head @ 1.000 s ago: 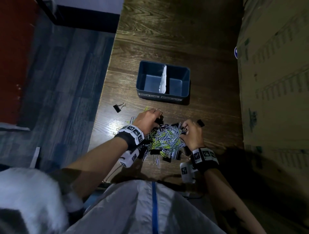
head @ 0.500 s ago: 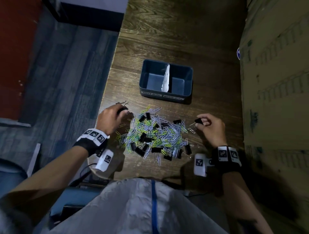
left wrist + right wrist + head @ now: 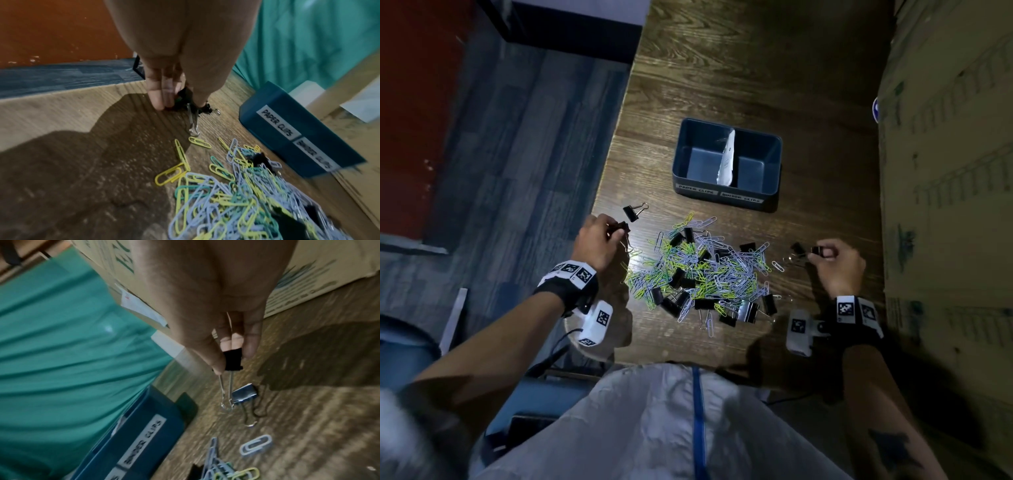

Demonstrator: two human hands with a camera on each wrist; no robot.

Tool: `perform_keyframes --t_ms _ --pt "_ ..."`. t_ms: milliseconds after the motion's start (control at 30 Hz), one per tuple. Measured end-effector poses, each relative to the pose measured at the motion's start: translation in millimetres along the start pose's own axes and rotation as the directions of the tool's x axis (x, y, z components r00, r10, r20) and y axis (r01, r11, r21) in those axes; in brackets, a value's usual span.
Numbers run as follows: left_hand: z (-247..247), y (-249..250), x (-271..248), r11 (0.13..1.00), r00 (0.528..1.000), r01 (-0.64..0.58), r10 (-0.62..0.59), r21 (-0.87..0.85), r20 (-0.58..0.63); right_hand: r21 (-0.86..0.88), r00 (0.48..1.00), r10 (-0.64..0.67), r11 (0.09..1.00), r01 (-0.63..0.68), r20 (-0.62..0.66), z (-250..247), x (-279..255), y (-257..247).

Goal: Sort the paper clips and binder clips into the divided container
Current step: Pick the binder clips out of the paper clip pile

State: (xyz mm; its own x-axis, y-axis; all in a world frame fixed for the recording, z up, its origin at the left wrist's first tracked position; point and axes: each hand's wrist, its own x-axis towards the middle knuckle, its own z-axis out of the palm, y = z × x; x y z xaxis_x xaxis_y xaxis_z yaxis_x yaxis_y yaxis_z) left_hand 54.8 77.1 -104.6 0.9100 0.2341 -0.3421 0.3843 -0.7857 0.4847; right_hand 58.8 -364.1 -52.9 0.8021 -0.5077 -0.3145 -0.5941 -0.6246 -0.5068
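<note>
A heap of coloured paper clips mixed with black binder clips lies spread on the wooden table. Behind it stands the blue divided container, labelled PAPER CLIPS on the left and BINDER CLIPS on the right, with a white divider; I see no clips in either half. My left hand pinches a black binder clip at the heap's left edge, near the tabletop. My right hand pinches another black binder clip right of the heap. One more binder clip lies just beside it.
A lone binder clip lies near the table's left edge, beyond my left hand. A large cardboard box borders the table on the right. The floor drops off to the left.
Both hands were together over the bunched heap; they have moved apart to its left and right sides, each now pinching a binder clip. The heap lies spread wider.
</note>
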Motion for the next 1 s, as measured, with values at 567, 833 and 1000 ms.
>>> perform_keyframes --t_ms 567,833,1000 --pt "48.0 33.2 -88.8 0.890 0.936 -0.336 0.281 0.307 0.212 -0.113 0.980 0.102 0.990 -0.083 0.169 47.1 -47.9 57.6" --pt "58.9 62.3 -79.3 0.911 0.876 -0.403 0.356 0.089 0.324 -0.102 0.958 -0.127 0.982 0.157 0.256 85.6 -74.7 33.8" --pt "56.7 65.5 -80.9 0.831 0.859 -0.505 0.460 0.232 0.225 -0.129 0.953 -0.149 0.974 0.188 0.265 84.8 -72.4 36.3"
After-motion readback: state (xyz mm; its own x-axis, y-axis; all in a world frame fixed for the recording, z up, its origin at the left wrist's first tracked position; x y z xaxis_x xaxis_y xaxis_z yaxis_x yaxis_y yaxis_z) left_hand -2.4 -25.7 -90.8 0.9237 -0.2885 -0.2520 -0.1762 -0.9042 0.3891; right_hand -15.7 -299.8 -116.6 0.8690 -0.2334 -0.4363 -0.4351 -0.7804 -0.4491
